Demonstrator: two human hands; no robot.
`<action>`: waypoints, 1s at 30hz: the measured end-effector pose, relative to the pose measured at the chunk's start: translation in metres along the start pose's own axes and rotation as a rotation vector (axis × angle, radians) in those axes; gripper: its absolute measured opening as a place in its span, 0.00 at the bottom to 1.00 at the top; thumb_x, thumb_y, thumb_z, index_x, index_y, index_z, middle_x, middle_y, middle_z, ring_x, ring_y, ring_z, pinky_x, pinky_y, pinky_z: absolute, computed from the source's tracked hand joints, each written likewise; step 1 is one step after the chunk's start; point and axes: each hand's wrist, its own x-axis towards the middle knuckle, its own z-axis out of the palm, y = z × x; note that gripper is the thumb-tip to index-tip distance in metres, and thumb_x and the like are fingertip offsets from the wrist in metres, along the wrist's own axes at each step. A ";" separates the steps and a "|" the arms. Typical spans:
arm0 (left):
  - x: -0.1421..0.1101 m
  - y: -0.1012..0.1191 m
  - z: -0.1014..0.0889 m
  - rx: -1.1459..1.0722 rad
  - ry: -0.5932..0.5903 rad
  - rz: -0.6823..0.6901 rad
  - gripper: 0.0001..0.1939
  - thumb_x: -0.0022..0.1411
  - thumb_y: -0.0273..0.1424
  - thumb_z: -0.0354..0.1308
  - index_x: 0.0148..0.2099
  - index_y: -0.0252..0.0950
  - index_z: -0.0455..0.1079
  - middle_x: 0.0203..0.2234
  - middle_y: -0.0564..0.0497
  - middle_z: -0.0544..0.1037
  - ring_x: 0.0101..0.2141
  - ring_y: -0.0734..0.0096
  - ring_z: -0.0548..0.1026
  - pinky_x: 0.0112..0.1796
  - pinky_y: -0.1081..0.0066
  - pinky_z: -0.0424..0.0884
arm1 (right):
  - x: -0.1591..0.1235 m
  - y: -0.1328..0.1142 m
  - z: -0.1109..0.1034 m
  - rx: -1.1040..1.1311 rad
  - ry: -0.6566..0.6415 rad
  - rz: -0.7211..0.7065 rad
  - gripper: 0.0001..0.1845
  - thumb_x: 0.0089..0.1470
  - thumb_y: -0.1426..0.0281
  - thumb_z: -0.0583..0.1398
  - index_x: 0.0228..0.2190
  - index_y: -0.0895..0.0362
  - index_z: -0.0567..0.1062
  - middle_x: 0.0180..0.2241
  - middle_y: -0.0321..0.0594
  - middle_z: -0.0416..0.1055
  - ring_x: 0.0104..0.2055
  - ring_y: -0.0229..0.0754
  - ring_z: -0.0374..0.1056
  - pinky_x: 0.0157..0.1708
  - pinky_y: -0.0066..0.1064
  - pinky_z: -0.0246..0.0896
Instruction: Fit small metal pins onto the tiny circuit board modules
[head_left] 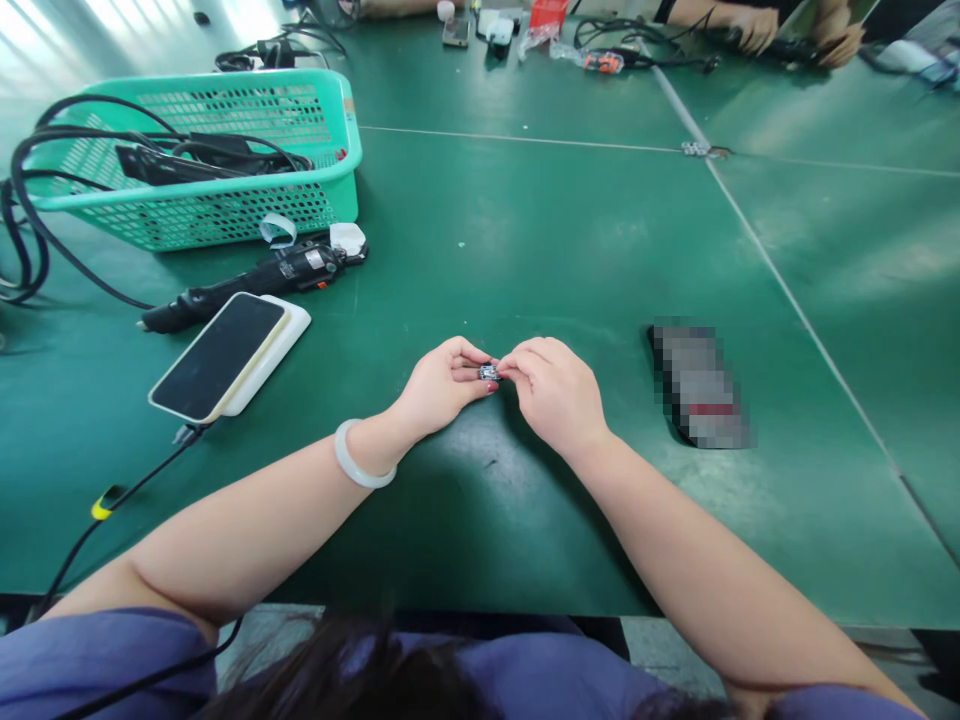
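Observation:
Between my two hands, over the near middle of the green table, is a small dark piece with white or silvery markings [489, 372]; its exact kind is too small to make out. My left hand [442, 385] grips it between thumb and fingers, and a pale bangle [358, 458] circles that wrist. From the other side my right hand [555, 390] is closed, its thumb and fingertips pinched at the piece's right end. Whether those fingertips also hold something smaller is hidden.
A phone on a white block [225, 360] lies left, cable attached. Behind it are a black corded power screwdriver [255, 285] and a green basket [247, 205] holding cables. A blurred dark flat object [697, 390] lies right. Another person's hands [757, 35] work at the far edge.

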 end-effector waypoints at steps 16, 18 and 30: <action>0.000 0.004 0.001 -0.104 -0.008 -0.006 0.16 0.45 0.18 0.67 0.34 0.32 0.65 0.33 0.50 0.80 0.35 0.74 0.79 0.45 0.64 0.73 | -0.004 0.012 -0.003 0.214 0.080 0.086 0.06 0.56 0.71 0.60 0.33 0.54 0.79 0.33 0.38 0.76 0.35 0.40 0.71 0.36 0.33 0.66; 0.001 0.004 -0.001 -0.122 -0.019 -0.005 0.16 0.44 0.19 0.68 0.34 0.32 0.66 0.33 0.50 0.80 0.34 0.74 0.79 0.45 0.64 0.72 | -0.005 0.012 -0.001 0.259 0.070 0.098 0.06 0.54 0.69 0.62 0.35 0.54 0.79 0.35 0.38 0.76 0.35 0.40 0.71 0.36 0.33 0.67; -0.002 -0.001 -0.001 -0.373 -0.021 -0.068 0.14 0.47 0.25 0.69 0.36 0.31 0.70 0.30 0.50 0.80 0.31 0.77 0.78 0.41 0.71 0.72 | -0.007 -0.001 0.006 0.340 0.126 0.139 0.05 0.53 0.66 0.63 0.30 0.54 0.78 0.31 0.37 0.75 0.26 0.36 0.65 0.29 0.31 0.63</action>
